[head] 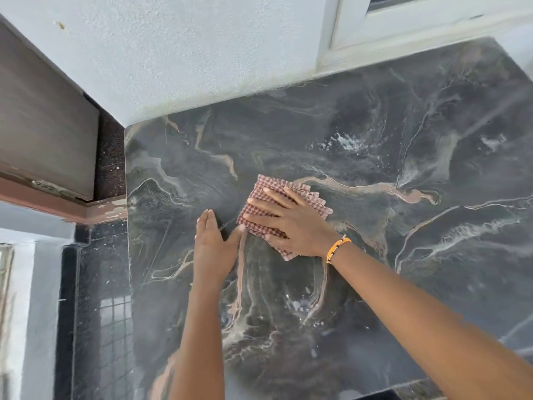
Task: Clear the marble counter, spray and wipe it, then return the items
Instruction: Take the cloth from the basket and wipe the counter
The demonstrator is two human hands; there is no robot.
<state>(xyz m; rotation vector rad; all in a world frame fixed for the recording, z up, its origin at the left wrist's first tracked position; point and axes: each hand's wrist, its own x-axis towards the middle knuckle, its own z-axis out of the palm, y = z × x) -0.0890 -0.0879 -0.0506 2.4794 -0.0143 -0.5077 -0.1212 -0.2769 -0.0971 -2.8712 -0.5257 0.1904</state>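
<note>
The dark grey marble counter [375, 134] with tan and white veins fills most of the view. A folded red-and-white checked cloth [264, 187] lies flat near its middle. My right hand [288, 220] presses down on the cloth with straight, spread fingers; an orange bracelet is on that wrist. My left hand [213, 246] rests flat on the bare marble just left of the cloth, its thumb reaching toward the cloth's edge. White spray droplets [349, 141] sit on the marble behind the cloth and more wet spots [300, 306] lie in front of it.
A pale textured wall [187, 53] borders the counter's back edge, with a white window frame [403, 27] at the upper right. A grey-brown cabinet door [40, 116] hangs at the left. Below the counter's left edge is a black speckled surface [98, 284].
</note>
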